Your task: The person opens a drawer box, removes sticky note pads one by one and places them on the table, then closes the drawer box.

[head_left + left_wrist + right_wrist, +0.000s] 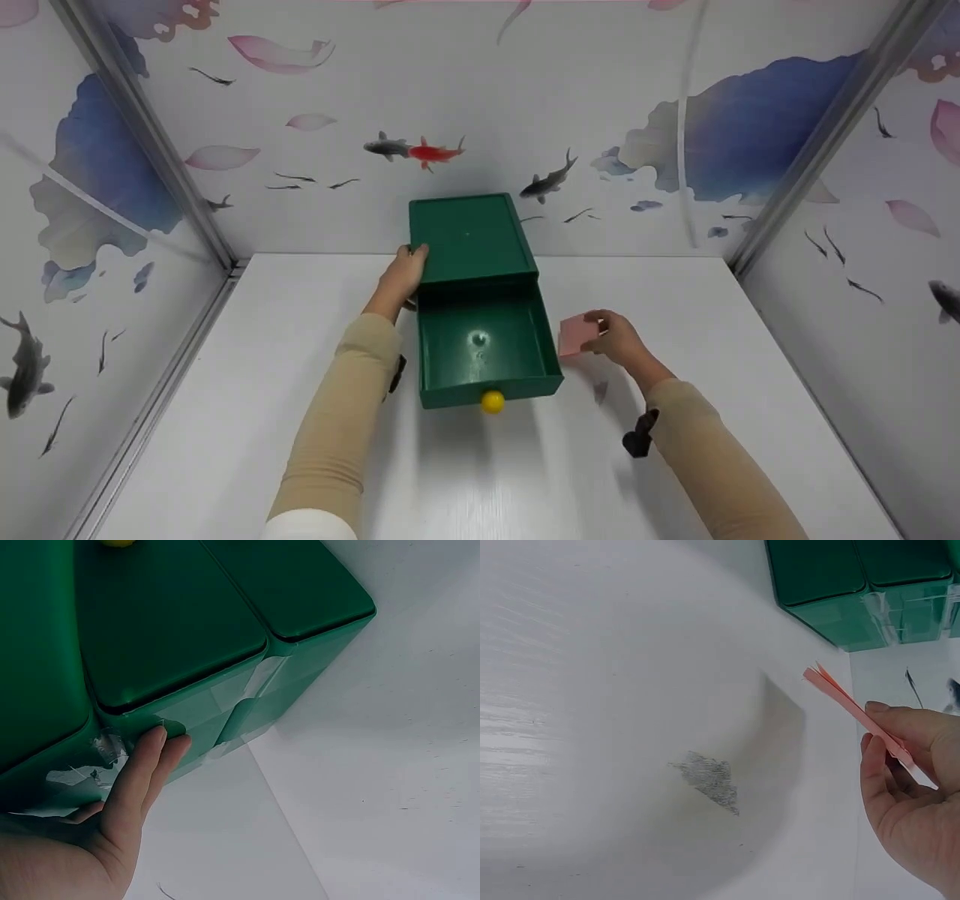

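A green drawer cabinet (472, 238) stands at the back of the white table, its top drawer (480, 345) pulled out. A yellow round knob (492, 402) sits on the drawer's front. My left hand (403, 271) presses against the cabinet's left side, with nearly straight fingers (135, 776) on the taped side wall in the left wrist view. To the right of the drawer, my right hand (619, 341) pinches a pad of pink sticky notes (576, 334) between thumb and fingers. Seen edge-on in the right wrist view, the pad's sheets fan slightly apart at one end, above the table.
Patterned wall panels (480, 97) with printed fish and petals enclose the white table (315, 360) at the back and both sides. A grey patch (709, 780) marks the tabletop below my right hand. Clear tape (881, 619) runs along the cabinet's side.
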